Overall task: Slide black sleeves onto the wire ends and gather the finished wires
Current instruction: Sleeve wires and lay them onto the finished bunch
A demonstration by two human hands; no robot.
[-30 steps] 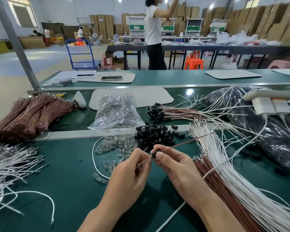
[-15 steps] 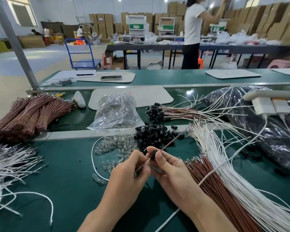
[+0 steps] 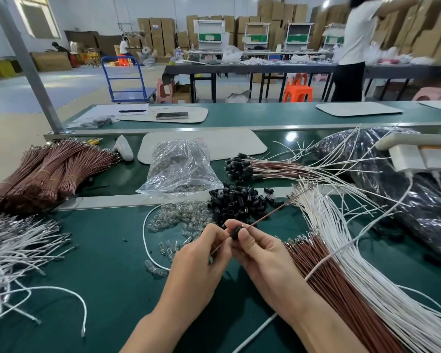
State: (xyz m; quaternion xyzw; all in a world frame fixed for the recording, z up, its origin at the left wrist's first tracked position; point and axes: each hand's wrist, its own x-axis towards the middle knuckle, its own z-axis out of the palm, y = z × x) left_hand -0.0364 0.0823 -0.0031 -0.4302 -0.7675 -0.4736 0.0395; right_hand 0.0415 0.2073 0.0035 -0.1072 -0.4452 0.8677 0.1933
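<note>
Both hands meet low in the middle. The left hand (image 3: 201,253) pinches the thin brown wire (image 3: 270,214) and the right hand (image 3: 260,253) pinches a black sleeve (image 3: 236,231) on it, thumbs close, I'd guess to keep the tiny part steady. The wire's free end pokes out toward 2 o'clock.

Loose brown wires (image 3: 329,276) and white wires (image 3: 354,250) fan in from 4 o'clock, crowding the right wrist. The green tabletop (image 3: 107,289) at 7 o'clock looks like the roomiest side.

The spare sleeve pile (image 3: 236,202) sits just past the fingertips at 12, handy to grab. The finished wires (image 3: 265,169) lie beyond the metal rail (image 3: 138,200) at 1 o'clock, so a drop-off probably has to clear that edge.
</note>
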